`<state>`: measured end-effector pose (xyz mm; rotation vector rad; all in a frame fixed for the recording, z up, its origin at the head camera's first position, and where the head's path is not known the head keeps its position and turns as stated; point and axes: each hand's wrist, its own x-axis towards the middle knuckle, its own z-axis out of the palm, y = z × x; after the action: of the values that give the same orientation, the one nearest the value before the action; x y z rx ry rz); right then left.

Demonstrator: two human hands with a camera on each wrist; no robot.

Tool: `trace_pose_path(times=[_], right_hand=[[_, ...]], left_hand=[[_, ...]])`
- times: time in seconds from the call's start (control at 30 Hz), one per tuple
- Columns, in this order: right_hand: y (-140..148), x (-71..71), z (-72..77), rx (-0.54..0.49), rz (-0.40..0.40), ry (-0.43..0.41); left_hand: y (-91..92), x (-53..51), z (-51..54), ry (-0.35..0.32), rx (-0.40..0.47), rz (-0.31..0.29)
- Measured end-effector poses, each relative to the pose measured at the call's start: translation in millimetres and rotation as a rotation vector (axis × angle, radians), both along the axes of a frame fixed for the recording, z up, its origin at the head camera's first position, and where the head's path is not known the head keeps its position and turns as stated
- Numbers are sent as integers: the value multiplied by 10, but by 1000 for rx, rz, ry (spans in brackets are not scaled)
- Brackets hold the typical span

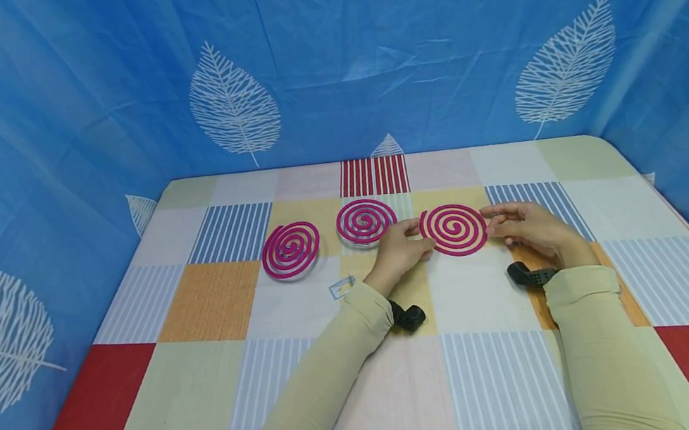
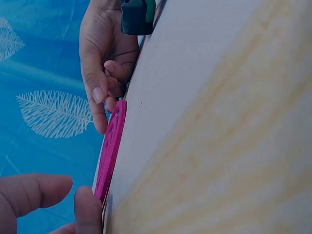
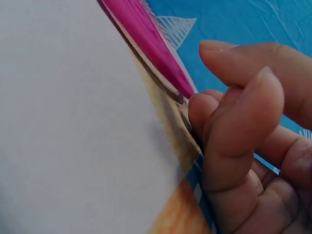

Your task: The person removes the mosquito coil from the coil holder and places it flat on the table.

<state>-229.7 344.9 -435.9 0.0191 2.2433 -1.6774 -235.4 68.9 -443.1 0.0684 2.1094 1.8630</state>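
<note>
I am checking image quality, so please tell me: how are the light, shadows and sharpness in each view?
Head view: bright, faint sheen on the blue leaf-print curtain; left wrist view: darker, yellow streaks of the multicoloured patchwork tablecloth soft-edged; right wrist view: also dim, blurry grey shadow on the tablecloth beside the bare right hand.

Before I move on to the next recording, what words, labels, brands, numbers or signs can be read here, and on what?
None can be read.
Left, middle and right mosquito coil: no lettering visible.
Patchwork tablecloth: only coloured squares and stripes.
Blue curtain: only white leaf prints.
Metal stand, left wrist camera, right wrist camera: too small to tell whether marked.
</note>
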Motion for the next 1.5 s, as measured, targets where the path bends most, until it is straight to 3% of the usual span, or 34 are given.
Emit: trace_pose_path(times=[0.43, 0.83, 1.07, 1.23, 1.33, 1.5], right_hand=[[11, -20, -5, -46, -19, -2], [11, -13, 29, -200, -52, 9], [-28, -18, 90, -131, -70, 11], [-48, -4, 143, -136, -97, 8], [-49, 2, 183, -124, -74, 38], [-84, -8, 269, 1, -3, 105]], left_hand=[[6, 21, 28, 39, 9, 6], [-1, 34, 64, 87, -44, -40], [-23, 30, 87, 155, -56, -60], [-49, 39, 119, 184, -51, -72], [-50, 45, 150, 187, -44, -64], [-41, 45, 197, 185, -36, -44]])
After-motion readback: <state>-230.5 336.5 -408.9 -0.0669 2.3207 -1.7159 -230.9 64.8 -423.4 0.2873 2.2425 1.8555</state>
